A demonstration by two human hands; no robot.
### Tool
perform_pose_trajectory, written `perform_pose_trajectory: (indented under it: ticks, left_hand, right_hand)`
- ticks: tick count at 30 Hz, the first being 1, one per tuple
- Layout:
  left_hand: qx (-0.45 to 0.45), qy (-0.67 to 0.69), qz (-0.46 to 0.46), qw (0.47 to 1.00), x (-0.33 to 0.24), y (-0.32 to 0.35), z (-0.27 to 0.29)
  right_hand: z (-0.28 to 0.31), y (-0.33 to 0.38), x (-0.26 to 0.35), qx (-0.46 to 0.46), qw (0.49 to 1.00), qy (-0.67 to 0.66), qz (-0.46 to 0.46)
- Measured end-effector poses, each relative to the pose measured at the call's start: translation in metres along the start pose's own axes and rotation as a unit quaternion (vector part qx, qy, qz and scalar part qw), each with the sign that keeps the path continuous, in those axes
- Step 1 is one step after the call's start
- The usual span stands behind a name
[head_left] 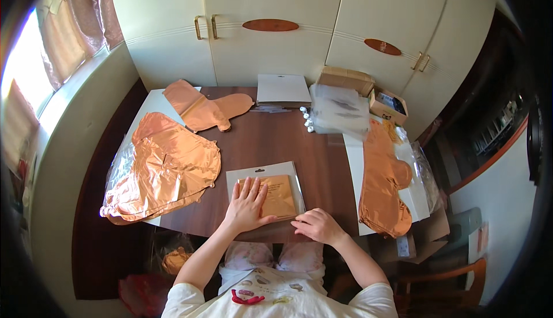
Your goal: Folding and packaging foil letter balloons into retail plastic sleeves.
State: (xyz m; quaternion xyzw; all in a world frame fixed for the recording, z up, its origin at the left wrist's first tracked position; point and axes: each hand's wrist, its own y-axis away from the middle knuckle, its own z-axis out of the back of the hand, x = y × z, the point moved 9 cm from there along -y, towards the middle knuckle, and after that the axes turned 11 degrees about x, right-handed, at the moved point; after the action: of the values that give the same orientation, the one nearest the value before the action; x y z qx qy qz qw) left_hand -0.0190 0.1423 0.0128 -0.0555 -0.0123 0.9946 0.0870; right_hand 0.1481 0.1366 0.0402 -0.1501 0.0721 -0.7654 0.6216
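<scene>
In front of me lies a flat clear bag with a pale card in it or under it, with a hang hole at its top edge. A folded copper-coloured foil balloon with small dark print rests on the card. My left hand lies flat on the balloon's left part, fingers stretched out. At the bag's lower right corner my right hand has its fingers curled together; whether they pinch the bag's edge is hidden.
Flat copper foil balloons lie in a pile at left, another at back left, more at right. Behind are white cards, clear bags, small white pieces and an open box. A wooden chair stands lower right.
</scene>
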Motion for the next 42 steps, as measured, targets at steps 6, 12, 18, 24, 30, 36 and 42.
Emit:
perform_pose_trajectory:
  ticks: [6,12,18,24,30,36,42]
  left_hand:
    - [-0.001,0.001,-0.003,1.0,0.002,0.0,-0.001]
    - [-0.011,0.007,-0.009,1.0,0.005,0.002,-0.001]
    - [-0.069,0.136,0.065,0.986,0.052,0.03,0.028]
    - [-0.024,0.115,0.087,0.989,0.063,0.056,0.015]
    - [-0.023,0.099,0.073,0.992,0.058,0.056,0.01]
    - [-0.03,0.084,0.065,0.994,0.058,0.054,0.008]
    - [-0.039,0.036,0.074,0.996,0.051,0.057,0.017]
  right_hand:
    - [0.009,-0.015,-0.013,-0.003,0.998,-0.007,-0.064]
    - [-0.009,-0.019,-0.015,0.037,0.999,0.027,-0.028]
    - [-0.007,-0.025,-0.016,0.045,0.997,-0.038,-0.053]
    - [0.005,-0.035,0.004,-0.005,0.999,0.024,-0.023]
    - [-0.002,-0.04,0.023,-0.013,0.998,0.068,0.012]
    - [0.0,-0.044,0.02,-0.038,0.997,0.068,0.02]
    - [0.0,-0.05,0.031,-0.039,0.994,0.081,0.06]
